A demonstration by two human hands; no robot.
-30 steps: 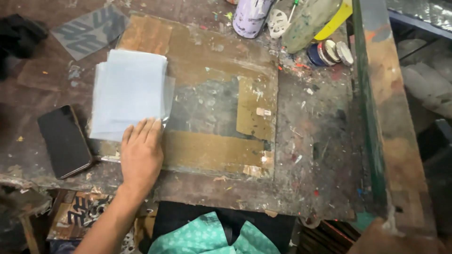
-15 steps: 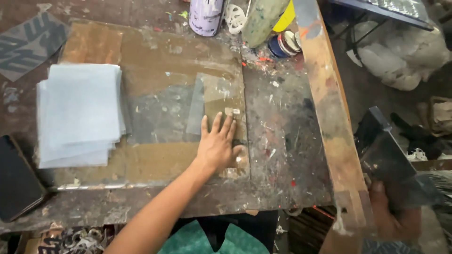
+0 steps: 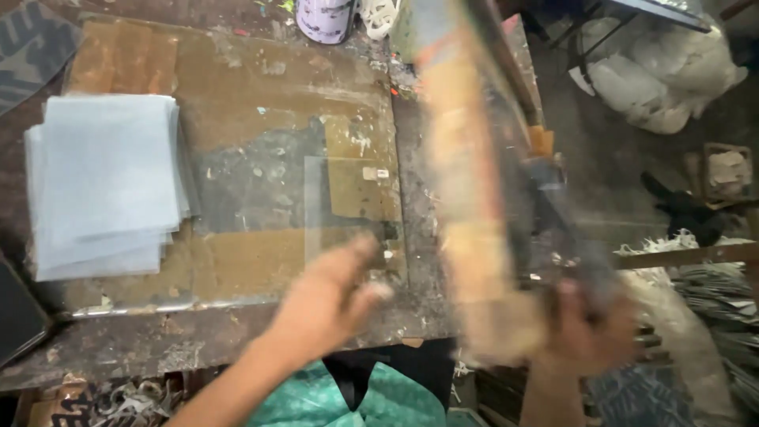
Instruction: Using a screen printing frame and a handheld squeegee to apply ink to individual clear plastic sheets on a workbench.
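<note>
While left hand (image 3: 328,296) is held open, fingers apart, clear glass pane (image 3: 348,209) is seen flat on bench (image 3: 237,348) just beyond fingertips. Long board (image 3: 474,205) and dark tool (image 3: 565,237) are gripped by right hand (image 3: 585,332), blurred. Sheet stack (image 3: 107,182) is left well aside.

2 bare forearms and hands, left hand (image 3: 328,304) and right hand (image 3: 589,332), no sleeves, teal patterned garment (image 3: 348,399) below

A dark phone screen (image 3: 17,316) lies far left of the left hand (image 3: 336,296) — a white-and-purple labelled container (image 3: 326,17) stands well beyond it.
</note>
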